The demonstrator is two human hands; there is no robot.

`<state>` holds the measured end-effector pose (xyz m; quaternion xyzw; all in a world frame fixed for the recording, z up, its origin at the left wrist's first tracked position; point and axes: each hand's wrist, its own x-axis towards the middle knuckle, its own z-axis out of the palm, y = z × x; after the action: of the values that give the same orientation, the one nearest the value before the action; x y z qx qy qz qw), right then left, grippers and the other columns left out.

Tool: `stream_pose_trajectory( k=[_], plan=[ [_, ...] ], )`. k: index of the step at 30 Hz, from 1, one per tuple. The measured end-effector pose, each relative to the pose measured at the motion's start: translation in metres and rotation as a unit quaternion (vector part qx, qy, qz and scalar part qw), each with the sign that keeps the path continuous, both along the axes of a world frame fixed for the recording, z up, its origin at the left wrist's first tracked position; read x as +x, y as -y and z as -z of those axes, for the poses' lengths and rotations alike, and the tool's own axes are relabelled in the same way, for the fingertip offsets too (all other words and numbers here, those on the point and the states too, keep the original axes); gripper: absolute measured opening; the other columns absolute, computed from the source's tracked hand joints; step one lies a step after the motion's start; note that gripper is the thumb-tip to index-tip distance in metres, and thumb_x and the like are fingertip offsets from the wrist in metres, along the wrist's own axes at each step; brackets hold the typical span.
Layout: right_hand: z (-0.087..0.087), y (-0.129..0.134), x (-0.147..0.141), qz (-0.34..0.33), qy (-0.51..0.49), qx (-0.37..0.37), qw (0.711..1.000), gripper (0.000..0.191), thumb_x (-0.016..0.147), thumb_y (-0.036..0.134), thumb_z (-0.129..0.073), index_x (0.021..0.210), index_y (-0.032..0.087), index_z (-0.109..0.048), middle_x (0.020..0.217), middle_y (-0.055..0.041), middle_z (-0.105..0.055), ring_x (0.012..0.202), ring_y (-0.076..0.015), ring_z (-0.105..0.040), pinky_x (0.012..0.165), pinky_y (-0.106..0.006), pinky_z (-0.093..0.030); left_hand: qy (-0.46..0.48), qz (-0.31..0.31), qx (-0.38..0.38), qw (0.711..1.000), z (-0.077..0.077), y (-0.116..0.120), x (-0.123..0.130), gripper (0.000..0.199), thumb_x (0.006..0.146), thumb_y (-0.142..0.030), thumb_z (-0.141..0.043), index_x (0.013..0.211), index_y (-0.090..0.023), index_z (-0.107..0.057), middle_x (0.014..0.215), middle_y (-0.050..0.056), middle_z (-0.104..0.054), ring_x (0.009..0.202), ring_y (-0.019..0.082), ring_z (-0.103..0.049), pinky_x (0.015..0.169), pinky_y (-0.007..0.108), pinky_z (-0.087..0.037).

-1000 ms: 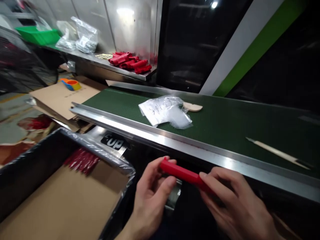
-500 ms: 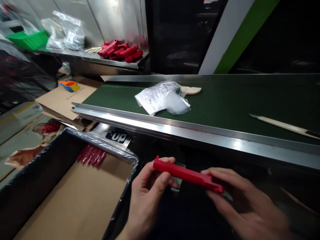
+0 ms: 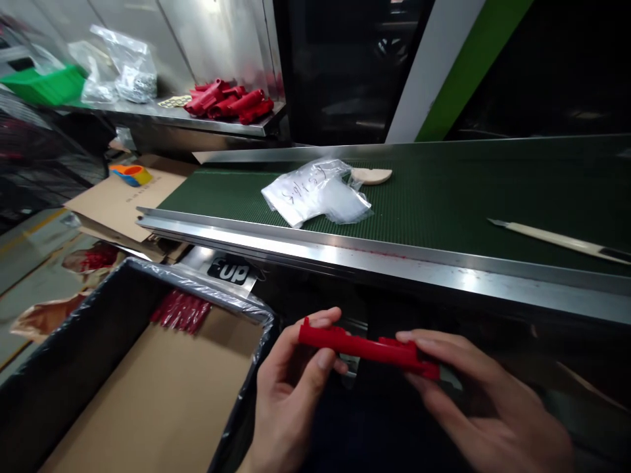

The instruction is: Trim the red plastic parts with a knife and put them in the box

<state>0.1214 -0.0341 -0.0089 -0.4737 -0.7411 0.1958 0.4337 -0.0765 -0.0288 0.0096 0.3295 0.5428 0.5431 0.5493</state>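
Between my two hands is a long red plastic part [image 3: 365, 349], roughly tube-shaped, with small tabs at its ends. My left hand [image 3: 290, 394] pinches its left end between thumb and fingers. The right end is gripped by the fingertips of my right hand [image 3: 483, 394]. The part is held level in front of the conveyor's near metal rail [image 3: 345, 253], a little below it. Part of its right end is hidden by my right fingers.
A plastic bag [image 3: 318, 194], a pale half-round piece [image 3: 372, 176] and a craft knife [image 3: 557, 238] lie on the green belt [image 3: 434, 203]. At left stands a lined box [image 3: 142, 394] with wrapped red parts [image 3: 182, 310]. More red parts [image 3: 227, 102] are piled on a metal shelf [image 3: 211, 120].
The red part has been rolled about its length, so a different side with raised details faces me. Both hands still hold its ends. The view has shifted slightly.
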Motion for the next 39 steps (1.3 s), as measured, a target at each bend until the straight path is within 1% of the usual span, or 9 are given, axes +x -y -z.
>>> stream_pose_trajectory(
  k=[5,7,12,17,22,27,31,36,39],
  plan=[
    [0.0,0.003,-0.002,0.005,0.005,-0.003,1.0,0.041,0.087,0.007,-0.059,0.125,0.023,-0.057,0.119,-0.0016,-0.065,0.108,-0.0113,-0.064,0.101,-0.019,-0.05,0.035,0.005,0.02,0.999,0.002,0.001,0.0,0.017,0.085,-0.032,-0.07,0.101,-0.025,-0.069,0.122,0.005,-0.067,0.08,0.015,-0.068,0.073,0.025,-0.056],
    [0.0,0.004,-0.005,0.01,0.002,-0.007,1.0,0.04,0.086,0.009,-0.061,0.123,0.024,-0.058,0.117,-0.0007,-0.065,0.106,-0.0114,-0.065,0.098,-0.019,-0.052,0.042,0.002,0.016,0.999,0.003,0.0,0.001,0.018,0.086,-0.031,-0.069,0.102,-0.024,-0.069,0.12,0.006,-0.067,0.076,0.013,-0.066,0.071,0.024,-0.055],
    [0.003,0.003,-0.008,0.096,-0.008,-0.082,0.992,0.029,0.087,0.028,-0.066,0.115,0.032,-0.062,0.108,0.0035,-0.069,0.092,-0.0108,-0.068,0.086,-0.018,-0.057,0.066,0.009,-0.02,0.998,0.008,-0.005,-0.004,0.021,0.085,-0.033,-0.07,0.1,-0.018,-0.068,0.111,0.008,-0.069,0.061,0.009,-0.061,0.065,0.023,-0.053],
    [0.008,-0.01,-0.006,0.078,-0.052,-0.17,0.981,0.03,0.086,0.034,-0.069,0.115,0.036,-0.064,0.102,0.004,-0.074,0.084,-0.0109,-0.072,0.069,-0.014,-0.058,0.115,0.023,-0.051,0.992,0.015,-0.007,-0.01,0.025,0.086,-0.032,-0.066,0.105,-0.015,-0.067,0.09,0.007,-0.07,0.064,0.015,-0.064,0.064,0.026,-0.052],
    [0.011,-0.022,-0.005,0.029,-0.185,-0.289,0.939,0.028,0.085,0.035,-0.069,0.113,0.03,-0.066,0.091,0.0015,-0.074,0.073,-0.01,-0.071,0.064,-0.014,-0.057,0.193,0.027,-0.071,0.978,0.014,-0.009,-0.01,0.027,0.09,-0.024,-0.06,0.114,-0.01,-0.06,0.096,0.013,-0.068,0.08,0.02,-0.066,0.06,0.027,-0.053],
    [0.017,-0.028,-0.004,0.007,-0.249,-0.374,0.893,0.027,0.09,0.04,-0.064,0.112,0.025,-0.067,0.081,0.0012,-0.07,0.067,-0.0071,-0.064,0.063,-0.013,-0.052,0.287,0.056,-0.121,0.949,0.014,-0.012,-0.014,0.021,0.093,-0.026,-0.058,0.109,-0.012,-0.058,0.09,0.01,-0.066,0.078,0.018,-0.067,0.058,0.023,-0.053],
    [0.015,-0.033,-0.009,-0.006,-0.27,-0.379,0.885,0.028,0.092,0.043,-0.059,0.108,0.023,-0.069,0.075,0.0009,-0.068,0.066,-0.0069,-0.061,0.061,-0.014,-0.05,0.336,0.049,-0.143,0.93,0.014,-0.014,-0.018,0.014,0.094,-0.024,-0.059,0.101,-0.013,-0.064,0.09,0.006,-0.066,0.076,0.013,-0.066,0.059,0.019,-0.054],
    [0.011,-0.039,-0.014,-0.013,-0.252,-0.358,0.899,0.029,0.094,0.044,-0.055,0.101,0.021,-0.071,0.074,0.0,-0.069,0.064,-0.0083,-0.062,0.058,-0.017,-0.051,0.365,-0.013,-0.21,0.907,0.017,-0.017,-0.021,0.009,0.092,-0.023,-0.062,0.091,-0.015,-0.068,0.09,0.003,-0.069,0.073,0.013,-0.068,0.057,0.019,-0.055],
    [0.01,-0.039,-0.017,-0.002,-0.223,-0.339,0.914,0.023,0.095,0.04,-0.056,0.102,0.023,-0.071,0.077,0.0003,-0.071,0.065,-0.009,-0.065,0.059,-0.017,-0.052,0.354,-0.027,-0.225,0.907,0.025,-0.02,-0.021,0.008,0.092,-0.021,-0.061,0.092,-0.015,-0.066,0.091,0.005,-0.069,0.076,0.014,-0.069,0.06,0.02,-0.055]
  ],
)
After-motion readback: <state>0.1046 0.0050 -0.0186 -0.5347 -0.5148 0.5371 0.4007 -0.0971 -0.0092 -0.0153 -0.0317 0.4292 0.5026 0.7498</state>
